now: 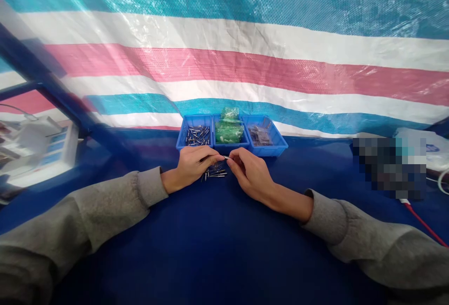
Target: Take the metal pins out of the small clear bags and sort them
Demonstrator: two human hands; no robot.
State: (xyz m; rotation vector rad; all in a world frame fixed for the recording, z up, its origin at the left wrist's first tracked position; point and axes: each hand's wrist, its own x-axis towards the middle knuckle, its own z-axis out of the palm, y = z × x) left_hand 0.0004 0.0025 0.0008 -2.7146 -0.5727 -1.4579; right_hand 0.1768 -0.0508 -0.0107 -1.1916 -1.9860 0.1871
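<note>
Silvery pin (226, 157), ends hidden, pinched by near-shut L hand (192, 164) & R hand (253, 174); loose pins (216, 172) part-hidden

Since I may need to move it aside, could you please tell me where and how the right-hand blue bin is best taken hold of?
I'd take the right-hand blue bin by its right rim, coming from above and the right: that wall flares outward and looks free, while the middle bin sits close against its left side.
</note>
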